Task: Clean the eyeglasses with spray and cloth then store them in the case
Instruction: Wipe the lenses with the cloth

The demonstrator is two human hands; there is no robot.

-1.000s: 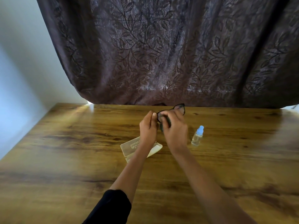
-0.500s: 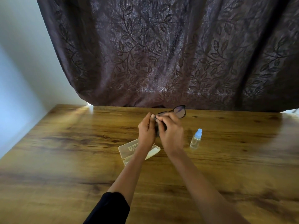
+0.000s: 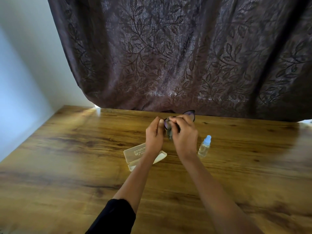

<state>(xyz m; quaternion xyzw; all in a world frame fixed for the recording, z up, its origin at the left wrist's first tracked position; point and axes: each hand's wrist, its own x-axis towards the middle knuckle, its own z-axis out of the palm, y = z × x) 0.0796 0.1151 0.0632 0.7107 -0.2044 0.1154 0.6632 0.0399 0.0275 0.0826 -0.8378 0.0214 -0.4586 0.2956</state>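
- Black-framed eyeglasses (image 3: 190,114) are held up off the table between my two hands. One lens pokes out past my right knuckles on the far right, and the other is hidden under the cloth.
- Grey cloth (image 3: 169,133) is bunched in my right hand (image 3: 184,135), whose curled fingers pinch it onto the covered lens. Its loose end hangs in the gap between my hands.
- My left hand (image 3: 154,135) pinches the left end of the frame between thumb and fingertips, steadying it.
- Compared with a second ago, my right fingers have shifted a little along the covered lens and my hands sit closer together, while the glasses have barely moved. I take that as wiping under way, with the exposed lens probably yet to be rubbed.
- The spray bottle (image 3: 204,146) stands upright just right of my right wrist, where it was.
- The pale case (image 3: 135,152) lies open on the near side of my left hand, partly hidden by my forearm and also unmoved. Storing looks like the step left to do.
- All this sits on a wooden table (image 3: 67,149), with a dark leaf-patterned curtain (image 3: 185,56) hanging at the far edge.
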